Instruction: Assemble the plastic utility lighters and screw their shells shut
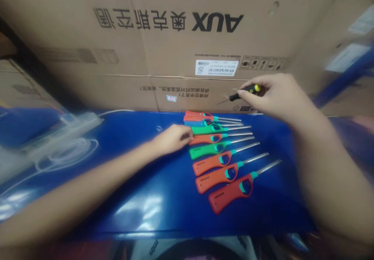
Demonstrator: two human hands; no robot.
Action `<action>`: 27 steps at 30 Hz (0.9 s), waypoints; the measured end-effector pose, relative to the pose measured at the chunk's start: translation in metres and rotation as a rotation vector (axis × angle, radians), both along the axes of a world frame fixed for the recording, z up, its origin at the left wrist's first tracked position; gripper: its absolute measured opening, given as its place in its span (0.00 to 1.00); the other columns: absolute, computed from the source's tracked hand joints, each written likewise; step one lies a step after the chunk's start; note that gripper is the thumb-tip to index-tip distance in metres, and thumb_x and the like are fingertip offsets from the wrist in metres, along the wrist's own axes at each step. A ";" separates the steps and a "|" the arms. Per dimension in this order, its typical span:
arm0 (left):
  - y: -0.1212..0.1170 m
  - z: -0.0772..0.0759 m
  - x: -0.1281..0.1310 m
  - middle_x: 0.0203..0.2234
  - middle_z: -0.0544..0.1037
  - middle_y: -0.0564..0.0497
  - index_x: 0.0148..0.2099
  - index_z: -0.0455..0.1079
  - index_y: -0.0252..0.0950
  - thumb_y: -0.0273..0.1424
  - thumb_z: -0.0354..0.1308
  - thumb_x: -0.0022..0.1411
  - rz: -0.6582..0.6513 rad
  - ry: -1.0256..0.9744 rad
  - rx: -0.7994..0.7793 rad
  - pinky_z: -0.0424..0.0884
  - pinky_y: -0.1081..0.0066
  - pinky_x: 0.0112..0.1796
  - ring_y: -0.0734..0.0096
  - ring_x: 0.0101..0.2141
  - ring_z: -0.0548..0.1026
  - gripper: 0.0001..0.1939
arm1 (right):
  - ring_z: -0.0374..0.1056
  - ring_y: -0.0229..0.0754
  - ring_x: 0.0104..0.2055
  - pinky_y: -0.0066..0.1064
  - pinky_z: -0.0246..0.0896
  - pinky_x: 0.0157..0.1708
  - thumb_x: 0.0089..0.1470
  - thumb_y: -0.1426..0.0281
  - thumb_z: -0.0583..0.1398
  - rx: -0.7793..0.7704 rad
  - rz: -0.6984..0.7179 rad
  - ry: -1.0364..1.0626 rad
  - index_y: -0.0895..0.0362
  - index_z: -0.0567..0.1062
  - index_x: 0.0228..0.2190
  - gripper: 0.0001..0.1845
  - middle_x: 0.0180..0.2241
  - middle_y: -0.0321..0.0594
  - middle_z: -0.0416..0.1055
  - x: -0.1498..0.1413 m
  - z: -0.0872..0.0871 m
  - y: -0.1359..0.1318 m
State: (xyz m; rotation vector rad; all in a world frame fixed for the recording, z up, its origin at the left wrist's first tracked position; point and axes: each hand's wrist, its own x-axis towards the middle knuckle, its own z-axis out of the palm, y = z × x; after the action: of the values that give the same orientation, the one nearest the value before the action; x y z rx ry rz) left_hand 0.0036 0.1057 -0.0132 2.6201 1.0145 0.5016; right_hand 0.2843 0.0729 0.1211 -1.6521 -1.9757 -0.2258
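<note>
Raised at the right, my right hand [276, 96] is closed around a small screwdriver [248, 92] with a black and yellow handle. Its thin shaft points left and down, in front of the carton. A fanned row of long-necked gas lighters lies on the blue table: a red lighter [230, 193] nearest me, then orange and green ones, with a blue lighter [198, 123] and red-orange ones at the far end. My left hand [173, 139] has its fingers curled at the handle end of an orange lighter [206, 138], beside a green lighter [207, 130]. Its fingertips are partly hidden.
A large AUX cardboard carton [163, 57] stands upright along the back edge of the blue table [163, 186]. On the left lie a white power strip [78, 125] and a coiled white cable [70, 154]. A blue post [333, 84] rises at the right.
</note>
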 end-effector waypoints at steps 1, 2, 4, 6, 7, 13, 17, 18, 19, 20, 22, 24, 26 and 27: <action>0.002 0.002 0.001 0.31 0.79 0.52 0.37 0.70 0.36 0.28 0.56 0.68 -0.012 0.021 0.006 0.68 0.75 0.34 0.72 0.31 0.77 0.04 | 0.71 0.49 0.31 0.37 0.62 0.31 0.54 0.56 0.60 -0.083 -0.171 -0.097 0.55 0.82 0.36 0.18 0.29 0.45 0.76 0.009 -0.005 -0.001; 0.003 0.003 0.003 0.31 0.79 0.52 0.38 0.69 0.36 0.28 0.56 0.68 -0.025 0.045 0.015 0.68 0.75 0.34 0.72 0.31 0.76 0.04 | 0.73 0.54 0.37 0.40 0.64 0.34 0.54 0.56 0.59 -0.164 -0.329 -0.174 0.56 0.81 0.37 0.19 0.33 0.49 0.77 0.017 -0.011 -0.002; 0.003 0.008 0.006 0.31 0.79 0.51 0.39 0.68 0.36 0.29 0.55 0.68 -0.048 0.104 0.042 0.68 0.74 0.32 0.71 0.31 0.76 0.03 | 0.74 0.62 0.44 0.43 0.66 0.36 0.56 0.55 0.56 -0.280 -0.493 -0.227 0.59 0.81 0.39 0.23 0.39 0.56 0.77 0.031 -0.029 -0.004; 0.002 0.012 0.009 0.32 0.78 0.50 0.39 0.67 0.36 0.30 0.52 0.69 -0.065 0.179 0.084 0.67 0.73 0.31 0.69 0.31 0.75 0.05 | 0.74 0.64 0.46 0.45 0.67 0.38 0.59 0.55 0.53 -0.324 -0.611 -0.202 0.62 0.80 0.41 0.26 0.41 0.61 0.77 0.044 -0.046 -0.005; 0.000 0.014 0.010 0.33 0.78 0.48 0.39 0.66 0.36 0.31 0.51 0.70 -0.070 0.220 0.109 0.67 0.72 0.31 0.67 0.31 0.75 0.06 | 0.74 0.64 0.47 0.45 0.67 0.39 0.60 0.55 0.52 -0.363 -0.666 -0.191 0.63 0.79 0.43 0.27 0.43 0.63 0.76 0.051 -0.054 -0.006; -0.004 0.016 0.013 0.33 0.77 0.43 0.38 0.68 0.35 0.34 0.45 0.72 -0.063 0.412 0.232 0.69 0.66 0.36 0.60 0.34 0.76 0.14 | 0.73 0.64 0.50 0.46 0.67 0.43 0.55 0.62 0.59 -0.618 -0.651 -0.170 0.63 0.78 0.46 0.22 0.48 0.63 0.76 0.085 -0.079 0.002; -0.006 0.013 0.018 0.33 0.78 0.43 0.37 0.70 0.35 0.35 0.44 0.73 -0.005 0.444 0.242 0.70 0.66 0.37 0.60 0.35 0.77 0.16 | 0.74 0.64 0.48 0.46 0.68 0.41 0.51 0.65 0.63 -0.695 -0.600 -0.163 0.64 0.78 0.45 0.21 0.46 0.64 0.75 0.093 -0.089 0.007; -0.006 0.014 0.019 0.33 0.78 0.43 0.37 0.70 0.35 0.36 0.44 0.73 0.022 0.441 0.237 0.70 0.67 0.37 0.60 0.35 0.77 0.17 | 0.72 0.66 0.51 0.47 0.68 0.42 0.52 0.65 0.63 -0.671 -0.588 -0.164 0.66 0.76 0.48 0.24 0.49 0.67 0.72 0.091 -0.091 0.007; -0.007 0.016 0.021 0.33 0.79 0.44 0.36 0.70 0.35 0.36 0.44 0.73 0.054 0.432 0.230 0.69 0.67 0.36 0.60 0.34 0.77 0.17 | 0.69 0.69 0.55 0.48 0.66 0.44 0.55 0.65 0.61 -0.633 -0.567 -0.167 0.68 0.73 0.52 0.27 0.52 0.70 0.68 0.088 -0.092 0.006; -0.006 0.019 0.022 0.33 0.79 0.44 0.37 0.70 0.36 0.36 0.44 0.73 0.089 0.419 0.223 0.69 0.68 0.35 0.60 0.34 0.77 0.17 | 0.64 0.70 0.58 0.50 0.65 0.47 0.57 0.64 0.59 -0.589 -0.534 -0.169 0.70 0.68 0.56 0.30 0.56 0.73 0.64 0.084 -0.093 0.005; -0.004 0.027 0.019 0.33 0.80 0.45 0.37 0.71 0.36 0.38 0.44 0.73 0.170 0.376 0.208 0.67 0.69 0.33 0.60 0.33 0.77 0.18 | 0.57 0.70 0.63 0.51 0.61 0.53 0.61 0.64 0.56 -0.521 -0.404 -0.169 0.71 0.63 0.60 0.31 0.59 0.73 0.58 0.074 -0.092 0.000; 0.003 0.036 0.008 0.33 0.80 0.46 0.37 0.70 0.37 0.40 0.43 0.73 0.262 0.316 0.195 0.66 0.70 0.32 0.61 0.33 0.77 0.19 | 0.58 0.61 0.63 0.44 0.58 0.56 0.63 0.64 0.54 -0.511 -0.184 -0.161 0.65 0.66 0.58 0.26 0.59 0.63 0.62 0.062 -0.089 -0.007; 0.012 0.039 -0.012 0.31 0.79 0.47 0.36 0.70 0.37 0.43 0.42 0.73 0.361 0.252 0.177 0.65 0.70 0.31 0.62 0.31 0.76 0.22 | 0.66 0.48 0.54 0.33 0.61 0.53 0.62 0.63 0.56 -0.576 0.081 -0.149 0.57 0.74 0.48 0.16 0.51 0.49 0.71 0.052 -0.085 -0.016; 0.017 0.039 -0.024 0.30 0.79 0.47 0.36 0.70 0.37 0.44 0.42 0.73 0.401 0.226 0.161 0.64 0.70 0.31 0.63 0.30 0.76 0.22 | 0.69 0.43 0.46 0.29 0.63 0.47 0.60 0.61 0.59 -0.630 0.196 -0.137 0.55 0.76 0.41 0.13 0.44 0.43 0.74 0.048 -0.082 -0.022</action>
State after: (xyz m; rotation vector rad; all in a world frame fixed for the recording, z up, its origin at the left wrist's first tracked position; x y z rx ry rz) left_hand -0.0204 0.1230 0.0255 2.6605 1.6534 0.3900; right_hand 0.3327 0.0509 0.0389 -1.8175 -2.4605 0.4102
